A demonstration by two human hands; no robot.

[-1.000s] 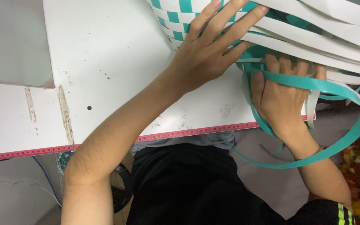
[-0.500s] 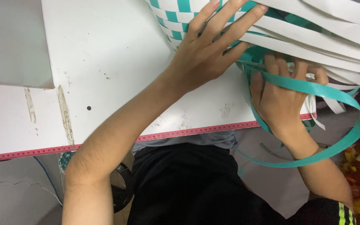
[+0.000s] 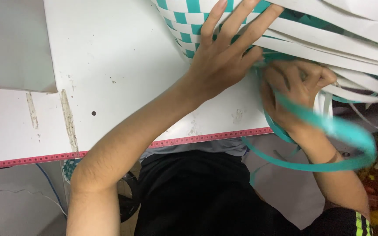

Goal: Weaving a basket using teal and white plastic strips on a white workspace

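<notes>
From the head camera, looking down, a half-woven basket [image 3: 184,26] of white and teal strips lies at the far edge of the white desk [image 3: 110,65], its checkered wall toward the person and loose white strips [image 3: 337,43] fanning off to the right. The left hand [image 3: 224,57] lies flat and spread on the woven wall, fingers stretched out over the checks and the first white strips, pressing rather than gripping; it holds nothing closed in it. Just to its right, and touching it at the thumb side, the right hand [image 3: 294,87] sits below the fan of white strips with its fingers curled shut around a teal strip [image 3: 329,126]. That strip runs from the fist down across the wrist, blurred, and loops wide below the desk edge back toward the basket. A red measuring tape [image 3: 31,159] runs along the near edge of the desk. Below it shows the person's black clothing [image 3: 197,196].
</notes>
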